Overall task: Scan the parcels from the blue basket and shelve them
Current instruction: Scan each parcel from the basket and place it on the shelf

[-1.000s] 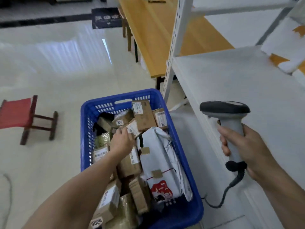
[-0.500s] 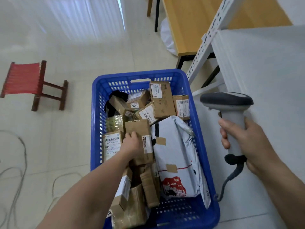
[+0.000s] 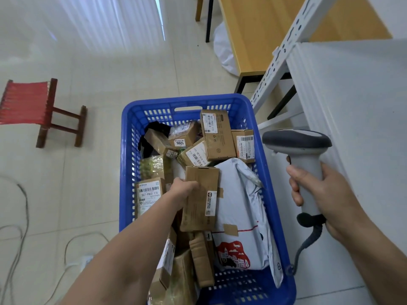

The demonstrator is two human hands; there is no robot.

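Observation:
A blue basket (image 3: 127, 164) stands on the floor, holding several cardboard parcels and a grey mailer bag (image 3: 240, 208). My left hand (image 3: 182, 190) reaches into it and grips a long brown box (image 3: 202, 208) by its left edge, the box lying slightly raised over the others. My right hand (image 3: 326, 199) holds a grey barcode scanner (image 3: 304, 164) upright by its handle, to the right of the basket, its head pointing left. The scanner's cable (image 3: 301, 249) hangs down. The white shelf (image 3: 356, 106) lies on the right.
The shelf's white perforated upright (image 3: 277, 62) rises beside the basket's far right corner. A wooden table (image 3: 259, 34) stands behind it. A red stool (image 3: 33, 106) sits on the tiled floor at the left. Loose cables (image 3: 19, 216) lie at the lower left.
The view has tilted down toward the basket. My left hand moved from a small labelled parcel to the long brown box and took hold of it. The scanner hand stayed put.

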